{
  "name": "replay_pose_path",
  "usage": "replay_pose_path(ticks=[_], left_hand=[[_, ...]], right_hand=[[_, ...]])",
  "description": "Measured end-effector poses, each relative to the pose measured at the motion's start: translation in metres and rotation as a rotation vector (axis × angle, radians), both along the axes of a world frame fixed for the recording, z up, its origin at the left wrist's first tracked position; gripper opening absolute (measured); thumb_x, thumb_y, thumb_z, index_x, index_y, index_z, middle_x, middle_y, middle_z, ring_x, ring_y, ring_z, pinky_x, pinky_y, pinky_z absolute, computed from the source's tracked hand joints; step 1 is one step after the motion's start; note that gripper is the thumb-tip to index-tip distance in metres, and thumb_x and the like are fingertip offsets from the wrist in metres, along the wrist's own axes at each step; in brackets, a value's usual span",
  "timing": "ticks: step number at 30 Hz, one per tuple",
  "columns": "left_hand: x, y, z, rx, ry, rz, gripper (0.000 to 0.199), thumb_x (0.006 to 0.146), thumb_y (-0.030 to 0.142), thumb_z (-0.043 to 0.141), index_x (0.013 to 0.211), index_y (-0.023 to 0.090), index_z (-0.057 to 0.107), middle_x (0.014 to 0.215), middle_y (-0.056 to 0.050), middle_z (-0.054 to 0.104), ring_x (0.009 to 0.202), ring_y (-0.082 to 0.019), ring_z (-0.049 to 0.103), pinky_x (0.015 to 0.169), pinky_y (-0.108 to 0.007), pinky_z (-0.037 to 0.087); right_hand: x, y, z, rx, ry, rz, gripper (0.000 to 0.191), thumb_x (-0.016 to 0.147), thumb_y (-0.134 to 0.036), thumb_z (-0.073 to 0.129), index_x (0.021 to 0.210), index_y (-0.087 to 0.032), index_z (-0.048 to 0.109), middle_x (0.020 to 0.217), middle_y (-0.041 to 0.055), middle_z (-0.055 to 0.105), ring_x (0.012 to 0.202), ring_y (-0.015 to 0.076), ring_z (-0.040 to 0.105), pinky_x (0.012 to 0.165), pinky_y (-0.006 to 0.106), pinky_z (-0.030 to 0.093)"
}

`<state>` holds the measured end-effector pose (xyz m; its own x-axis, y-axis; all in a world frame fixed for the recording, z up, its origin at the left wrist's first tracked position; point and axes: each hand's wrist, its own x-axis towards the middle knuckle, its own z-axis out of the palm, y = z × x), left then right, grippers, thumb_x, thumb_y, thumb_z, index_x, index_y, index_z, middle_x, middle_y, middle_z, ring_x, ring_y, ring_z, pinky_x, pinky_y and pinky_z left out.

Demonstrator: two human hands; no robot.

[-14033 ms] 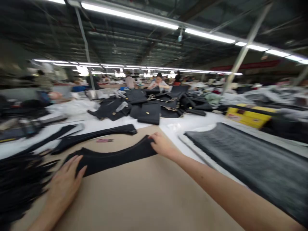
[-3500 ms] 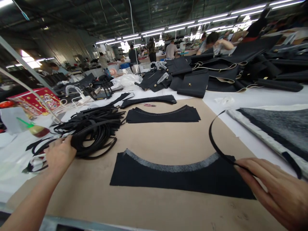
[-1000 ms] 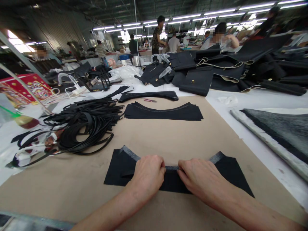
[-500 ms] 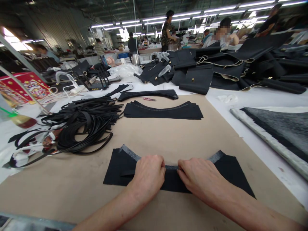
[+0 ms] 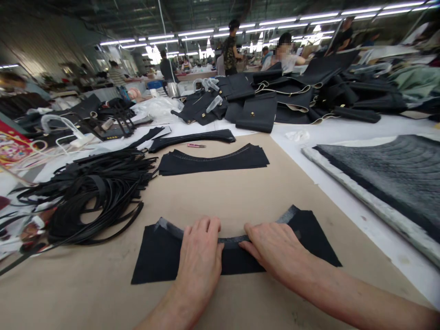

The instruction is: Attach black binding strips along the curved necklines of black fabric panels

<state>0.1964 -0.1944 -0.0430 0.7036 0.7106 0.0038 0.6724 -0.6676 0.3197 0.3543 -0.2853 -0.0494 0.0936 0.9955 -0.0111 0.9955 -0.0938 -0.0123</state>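
Note:
A black curved panel [image 5: 237, 263] lies on the tan board in front of me, its concave far edge turned over in a grey fuzzy strip [image 5: 287, 214]. My left hand [image 5: 201, 252] lies over the panel left of its middle, fingers close together across the edge and thumb on the near side. Just to the right, my right hand [image 5: 271, 243] pinches the turned edge between thumb and forefinger. A short stretch of the grey strip shows between the hands. Farther back lies a stack of similar black panels [image 5: 213, 160]; part of their curved edge has a visible line along it.
Black straps [image 5: 99, 206] lie coiled and heaped at left. Small pink-handled snips [image 5: 195, 145] rest beyond the stack, near more curved pieces [image 5: 192, 139]. Black bags [image 5: 256, 112] are piled at the back. Grey-black sheet material [image 5: 385, 169] lies at right. Several people work beyond.
My left hand has flattened, its fingers reaching farther over the edge. The right hand still grips the edge, with its thumb slightly more apart. The view has swung to the right.

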Motion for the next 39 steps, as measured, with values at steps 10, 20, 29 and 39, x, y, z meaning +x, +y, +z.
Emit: replay_pose_path(ticks=[10, 20, 29, 39], left_hand=[[-0.010, -0.013, -0.044, 0.461, -0.309, -0.541, 0.043, 0.082, -0.003, 0.031, 0.115, 0.010, 0.055, 0.101, -0.008, 0.062, 0.092, -0.021, 0.056, 0.083, -0.033, 0.047], [-0.013, -0.017, -0.051, 0.517, -0.097, -0.539, 0.064, 0.074, 0.000, 0.041, 0.136, 0.014, 0.044, 0.103, -0.007, 0.058, 0.092, -0.022, 0.053, 0.083, -0.033, 0.048], [-0.009, -0.020, -0.053, 0.559, -0.077, -0.519, 0.070, 0.073, 0.002, 0.045, 0.141, 0.020, 0.040, 0.100, -0.006, 0.055, 0.088, -0.023, 0.050, 0.081, -0.034, 0.046], [-0.005, -0.024, -0.052, 0.578, -0.013, -0.475, 0.066, 0.077, 0.005, 0.049, 0.139, 0.027, 0.041, 0.103, -0.005, 0.054, 0.091, -0.022, 0.048, 0.084, -0.033, 0.044]], right_hand=[[0.015, -0.006, -0.009, 0.187, 0.017, 0.064, 0.019, 0.093, -0.034, 0.057, 0.102, -0.017, 0.055, 0.086, 0.0060, 0.059, 0.081, 0.0251, 0.056, 0.082, 0.040, 0.037], [0.080, -0.002, 0.046, -0.250, 0.298, -0.062, 0.014, 0.083, -0.031, 0.060, 0.075, -0.020, 0.064, 0.076, 0.0035, 0.068, 0.071, 0.0210, 0.061, 0.057, 0.027, 0.030], [0.075, 0.004, 0.042, -0.263, 0.232, -0.072, 0.012, 0.080, -0.021, 0.057, 0.073, -0.018, 0.066, 0.071, 0.0060, 0.068, 0.071, 0.0228, 0.062, 0.059, 0.029, 0.029], [0.073, 0.002, 0.035, -0.256, 0.169, -0.107, 0.014, 0.083, -0.027, 0.059, 0.076, -0.016, 0.066, 0.073, 0.0081, 0.068, 0.075, 0.0251, 0.064, 0.076, 0.034, 0.035]])
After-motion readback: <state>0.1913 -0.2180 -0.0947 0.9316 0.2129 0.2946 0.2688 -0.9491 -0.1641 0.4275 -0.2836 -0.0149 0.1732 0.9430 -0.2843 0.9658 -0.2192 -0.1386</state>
